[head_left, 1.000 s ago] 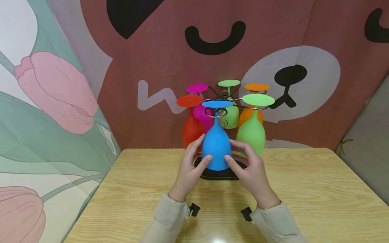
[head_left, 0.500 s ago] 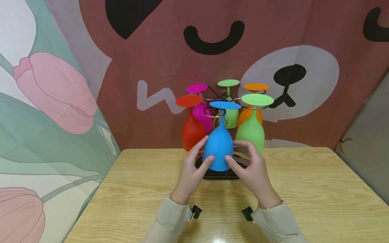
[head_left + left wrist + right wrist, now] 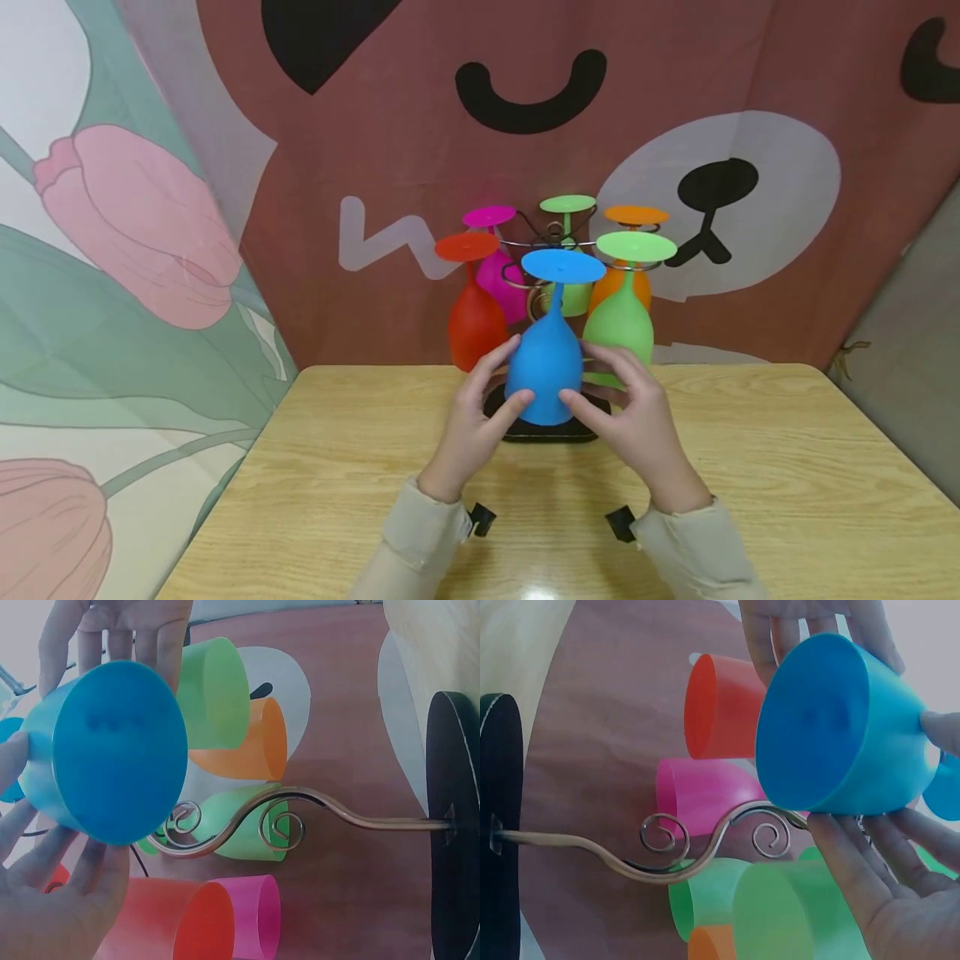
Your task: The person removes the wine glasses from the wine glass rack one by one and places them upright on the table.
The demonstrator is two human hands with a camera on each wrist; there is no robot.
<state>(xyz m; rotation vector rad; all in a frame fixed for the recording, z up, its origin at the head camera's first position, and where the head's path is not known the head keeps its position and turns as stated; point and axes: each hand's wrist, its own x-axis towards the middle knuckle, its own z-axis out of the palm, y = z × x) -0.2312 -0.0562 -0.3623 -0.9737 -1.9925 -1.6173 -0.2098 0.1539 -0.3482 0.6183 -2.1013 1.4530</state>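
Observation:
Both hands hold a blue plastic goblet [image 3: 545, 375], upside down with its round foot on top. My left hand [image 3: 478, 412] grips the bowl from the left, and my right hand [image 3: 632, 408] from the right, thumbs at the front near the rim. In the left wrist view the goblet's open mouth [image 3: 124, 750] faces the camera. Behind it stands a metal rack with a curved, scrolled stem [image 3: 300, 793] and a black base [image 3: 551, 434]. The goblet's stem is in front of and to the right of an open wire ring [image 3: 512, 273].
Other upside-down goblets hang round the rack: red [image 3: 477, 325], magenta [image 3: 495, 279], orange [image 3: 636, 216], light green [image 3: 622, 325] in front and another green goblet [image 3: 567, 203] at the back. The rack stands on a wooden table [image 3: 750, 467], before a printed bear cloth [image 3: 390, 125].
The blue goblet has come out of its wire ring, moving slightly right and toward me, its foot now tilted more to view. Both hands moved with it, keeping their hold.

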